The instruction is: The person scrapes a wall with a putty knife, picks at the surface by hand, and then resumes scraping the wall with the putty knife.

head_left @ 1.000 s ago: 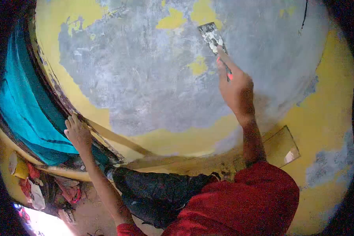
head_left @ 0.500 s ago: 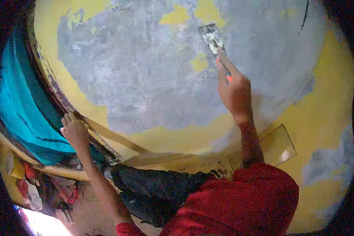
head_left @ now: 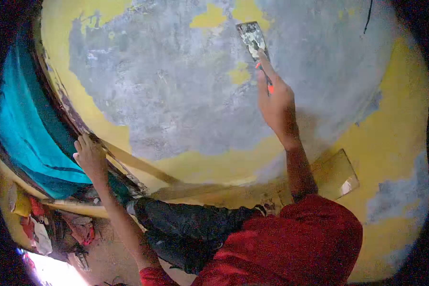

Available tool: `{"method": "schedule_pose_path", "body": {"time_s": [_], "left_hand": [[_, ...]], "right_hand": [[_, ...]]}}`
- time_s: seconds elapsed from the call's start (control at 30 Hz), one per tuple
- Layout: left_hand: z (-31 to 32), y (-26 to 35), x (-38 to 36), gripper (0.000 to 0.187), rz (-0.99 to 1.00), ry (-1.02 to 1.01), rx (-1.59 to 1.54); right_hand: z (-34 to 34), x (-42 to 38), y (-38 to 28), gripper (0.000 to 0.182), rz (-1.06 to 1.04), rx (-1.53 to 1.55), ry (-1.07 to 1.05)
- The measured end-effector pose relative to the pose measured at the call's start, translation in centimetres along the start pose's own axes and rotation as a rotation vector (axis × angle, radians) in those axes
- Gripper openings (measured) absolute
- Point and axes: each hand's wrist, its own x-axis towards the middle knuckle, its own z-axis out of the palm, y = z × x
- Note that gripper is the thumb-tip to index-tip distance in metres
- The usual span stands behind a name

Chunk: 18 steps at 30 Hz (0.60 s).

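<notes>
My right hand (head_left: 279,107) is closed round the handle of a putty knife (head_left: 251,37), with the index finger stretched along it toward the blade. Whitish filler is smeared over the blade, which lies against the wall (head_left: 176,90). This wall has a large grey patch ringed by yellow paint, and small yellow spots show close to the blade. At the left, my left hand (head_left: 92,159) has its fingers hooked over the worn dark edge of a frame (head_left: 67,114). A teal curtain (head_left: 35,138) hangs just beside that hand.
A pane with a dark outline (head_left: 336,176) leans at the foot of the wall, close to my right arm. Red and white cloths (head_left: 43,238) lie at the lower left, near a yellow container (head_left: 19,202). A thin black cord (head_left: 368,19) hangs at the upper right.
My right hand and the putty knife have shifted slightly up and to the left along the wall. My left hand stays at the frame.
</notes>
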Motion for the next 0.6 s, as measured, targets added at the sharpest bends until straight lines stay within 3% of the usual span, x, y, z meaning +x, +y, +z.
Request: {"method": "schedule_pose_path", "body": {"time_s": [0.1,0.2,0.23,0.3,0.37,0.43,0.53,0.57,0.6], "left_hand": [[0.2,-0.1,0.0,0.022,0.013,0.092,-0.051],[-0.9,0.4,0.3,0.022,-0.019,0.01,-0.018],[0.4,0.1,0.0,0.023,0.027,0.1,0.001],[-0.7,0.7,0.4,0.025,-0.018,0.061,-0.015],[-0.1,0.3,0.2,0.027,-0.022,0.036,-0.016],[0.1,0.1,-0.1,0.028,-0.014,-0.02,-0.024],[0.2,-0.1,0.1,0.029,0.0,0.043,-0.016],[-0.1,0.2,0.2,0.029,-0.027,-0.03,0.016],[-0.7,0.4,0.5,0.029,-0.034,-0.012,0.037]], "right_hand": [[-1.3,0.2,2.1,0.054,0.031,0.229,-0.114],[-2.8,0.8,3.5,0.058,0.047,0.224,-0.072],[-3.7,1.2,3.2,0.058,0.044,0.238,-0.073],[-7.4,2.9,1.4,0.063,0.257,0.31,-0.29],[-9.3,5.1,2.5,0.057,0.26,0.188,-0.31],[-9.9,6.7,3.7,0.044,0.23,0.183,-0.187],[-11.2,9.1,5.1,0.039,0.224,0.151,-0.184],[-11.2,9.9,5.6,0.039,0.216,0.186,-0.172],[-11.6,10.8,6.2,0.036,0.122,0.223,-0.269]]}}
